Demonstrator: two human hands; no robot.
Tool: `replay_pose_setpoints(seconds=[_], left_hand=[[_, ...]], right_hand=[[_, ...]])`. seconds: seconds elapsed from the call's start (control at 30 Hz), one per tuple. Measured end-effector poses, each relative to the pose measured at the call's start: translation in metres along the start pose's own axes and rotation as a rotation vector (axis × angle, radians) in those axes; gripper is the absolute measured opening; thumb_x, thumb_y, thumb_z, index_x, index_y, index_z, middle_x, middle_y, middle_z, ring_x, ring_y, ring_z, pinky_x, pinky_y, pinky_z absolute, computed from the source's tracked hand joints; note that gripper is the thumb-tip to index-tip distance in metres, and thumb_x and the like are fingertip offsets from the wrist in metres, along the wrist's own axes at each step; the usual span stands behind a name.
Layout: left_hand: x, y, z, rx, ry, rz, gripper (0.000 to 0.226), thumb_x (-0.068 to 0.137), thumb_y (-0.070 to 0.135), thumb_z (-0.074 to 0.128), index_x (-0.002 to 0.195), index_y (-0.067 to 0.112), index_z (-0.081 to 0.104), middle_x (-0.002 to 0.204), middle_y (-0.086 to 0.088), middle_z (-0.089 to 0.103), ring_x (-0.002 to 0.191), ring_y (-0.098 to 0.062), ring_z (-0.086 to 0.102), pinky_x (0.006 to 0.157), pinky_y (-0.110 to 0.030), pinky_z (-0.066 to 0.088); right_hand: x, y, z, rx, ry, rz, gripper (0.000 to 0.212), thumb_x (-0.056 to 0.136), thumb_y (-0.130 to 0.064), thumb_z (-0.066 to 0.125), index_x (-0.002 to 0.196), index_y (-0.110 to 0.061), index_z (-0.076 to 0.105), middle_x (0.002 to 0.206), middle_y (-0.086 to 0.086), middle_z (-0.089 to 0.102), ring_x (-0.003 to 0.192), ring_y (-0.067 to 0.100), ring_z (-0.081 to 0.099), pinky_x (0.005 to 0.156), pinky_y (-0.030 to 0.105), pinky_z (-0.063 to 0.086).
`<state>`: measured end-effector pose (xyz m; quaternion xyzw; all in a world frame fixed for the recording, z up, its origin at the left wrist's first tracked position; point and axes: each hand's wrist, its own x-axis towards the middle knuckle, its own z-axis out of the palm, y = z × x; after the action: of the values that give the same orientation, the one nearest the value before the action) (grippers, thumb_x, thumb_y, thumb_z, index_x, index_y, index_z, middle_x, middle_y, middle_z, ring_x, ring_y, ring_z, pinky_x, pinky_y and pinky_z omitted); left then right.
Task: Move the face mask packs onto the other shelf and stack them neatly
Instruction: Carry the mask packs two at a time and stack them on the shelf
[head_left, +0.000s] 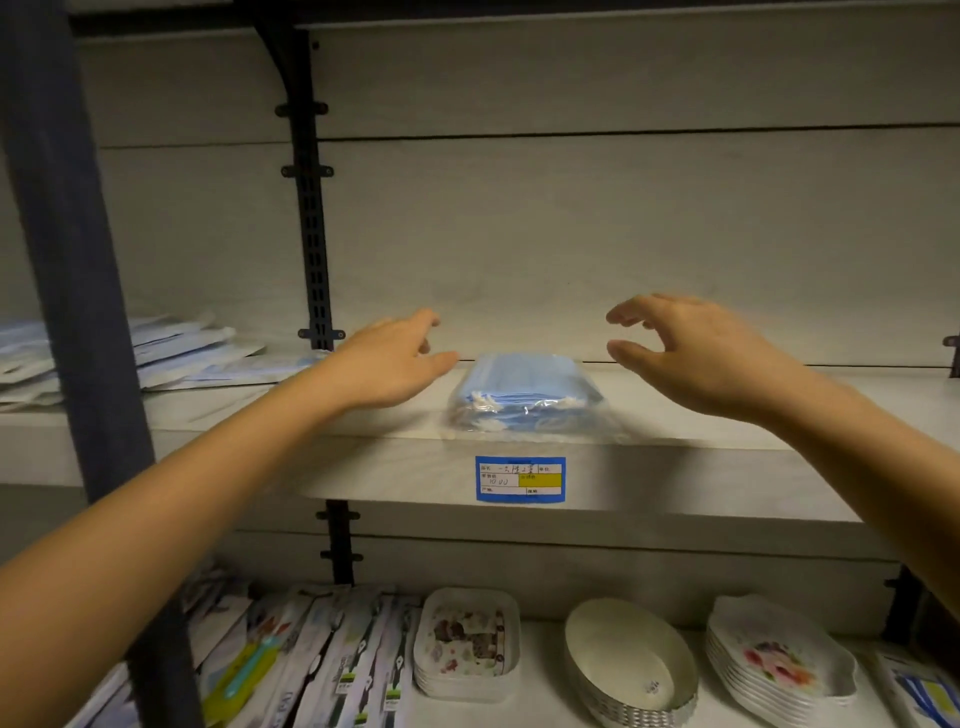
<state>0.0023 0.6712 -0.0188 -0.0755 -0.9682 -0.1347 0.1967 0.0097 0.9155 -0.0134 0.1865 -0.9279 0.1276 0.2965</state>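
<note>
Face mask packs (522, 397) lie stacked in clear wrap near the front edge of the right-hand shelf (727, 415), above a blue price label (520, 479). Both hands, left (387, 364) and right (691, 353), hover spread on either side, holding nothing. More packs (171, 353) wait on the left shelf, so the job seems only begun.

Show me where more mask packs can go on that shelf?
The shelf is bare right of the blue mask pack, past the right hand, out to the bracket. A smaller bare patch lies between the pack and the black post, under the left hand. Left of the post, loose packs crowd it.
</note>
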Motion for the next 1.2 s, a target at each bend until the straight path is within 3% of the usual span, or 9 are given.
replay_pose_setpoints(seconds=[0.27, 0.37, 0.6, 0.87, 1.0, 1.2], left_hand=[[-0.080, -0.032, -0.039, 0.260, 0.117, -0.009, 0.045, 0.091, 0.047, 0.041, 0.130, 0.025, 0.046, 0.123, 0.005, 0.058, 0.100, -0.015, 0.057, 0.086, -0.037, 0.049], [-0.115, -0.047, -0.054, 0.323, 0.188, -0.079, 0.042, 0.090, 0.048, 0.042, 0.126, 0.027, 0.048, 0.117, 0.009, 0.059, 0.088, -0.012, 0.057, 0.080, -0.035, 0.048], [-0.178, -0.107, -0.082, 0.440, 0.254, -0.294, 0.041, 0.088, 0.048, 0.047, 0.121, 0.024, 0.051, 0.110, 0.004, 0.061, 0.083, -0.013, 0.057, 0.076, -0.033, 0.051], [-0.221, -0.187, -0.114, 0.496, 0.239, -0.401, 0.043, 0.088, 0.048, 0.047, 0.122, 0.022, 0.050, 0.115, 0.004, 0.061, 0.088, -0.014, 0.060, 0.071, -0.031, 0.045], [-0.241, -0.234, -0.137, 0.507, 0.222, -0.390, 0.043, 0.088, 0.048, 0.047, 0.123, 0.023, 0.049, 0.117, 0.005, 0.060, 0.082, -0.009, 0.053, 0.069, -0.028, 0.040], [-0.271, -0.313, -0.163, 0.499, 0.177, -0.323, 0.044, 0.088, 0.048, 0.048, 0.125, 0.025, 0.047, 0.120, 0.005, 0.060, 0.080, -0.008, 0.050, 0.069, -0.024, 0.039]], right_hand=[[0.001, -0.075, 0.019, 0.027, -0.015, -0.321, 0.045, 0.092, -0.043, 0.042, 0.134, -0.029, 0.040, 0.140, -0.004, 0.044, 0.130, 0.015, 0.036, 0.102, 0.034, 0.035], [0.005, -0.107, 0.032, 0.090, -0.031, -0.426, 0.043, 0.091, -0.045, 0.041, 0.132, -0.029, 0.042, 0.137, -0.005, 0.047, 0.127, 0.014, 0.039, 0.100, 0.034, 0.038], [-0.001, -0.177, 0.065, 0.208, -0.070, -0.567, 0.035, 0.090, -0.041, 0.045, 0.122, -0.029, 0.052, 0.121, -0.008, 0.057, 0.114, 0.014, 0.050, 0.090, 0.037, 0.046], [-0.005, -0.258, 0.082, 0.320, -0.145, -0.622, 0.035, 0.089, -0.040, 0.049, 0.122, -0.028, 0.054, 0.122, -0.007, 0.058, 0.107, 0.012, 0.055, 0.087, 0.035, 0.050], [-0.005, -0.315, 0.095, 0.389, -0.176, -0.637, 0.035, 0.087, -0.039, 0.052, 0.119, -0.026, 0.056, 0.114, -0.007, 0.062, 0.093, 0.007, 0.057, 0.085, 0.030, 0.051], [0.003, -0.400, 0.115, 0.366, -0.145, -0.588, 0.038, 0.088, -0.040, 0.051, 0.123, -0.026, 0.054, 0.119, -0.007, 0.060, 0.104, 0.008, 0.056, 0.088, 0.034, 0.051]])
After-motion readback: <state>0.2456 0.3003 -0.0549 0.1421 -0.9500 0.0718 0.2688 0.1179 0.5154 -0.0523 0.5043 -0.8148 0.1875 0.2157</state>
